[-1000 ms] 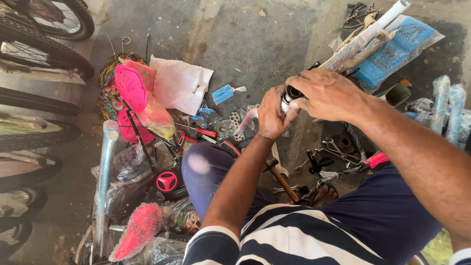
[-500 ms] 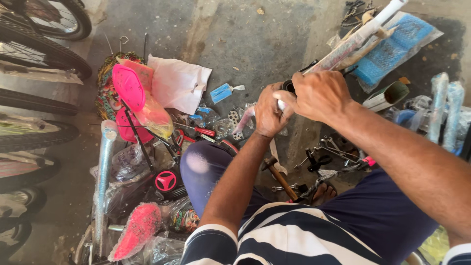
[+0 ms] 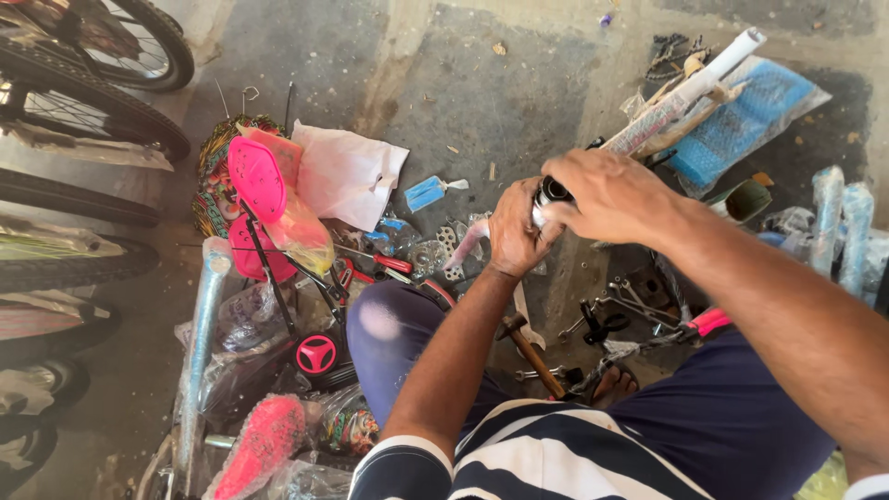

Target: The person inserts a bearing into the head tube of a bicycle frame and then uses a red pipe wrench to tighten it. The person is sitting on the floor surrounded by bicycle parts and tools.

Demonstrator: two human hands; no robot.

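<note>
My left hand grips the upper end of a tube-like bicycle part with a dark round top and a light wrap. My right hand is closed over the same part from the right, fingers curled around its top. Both hands are held above the concrete floor, over my knee in blue trousers. The part's lower length is hidden behind my hands.
Small tools lie on the floor: a wooden-handled hammer, red-handled pliers, wrenches. Pink plastic-wrapped bicycle pieces and a wrapped frame tube sit at left. Bicycle wheels line the left edge. A blue wrapped packet lies at upper right.
Both hands stay on the part; they have shifted slightly and the right hand's grip has turned over its top.
</note>
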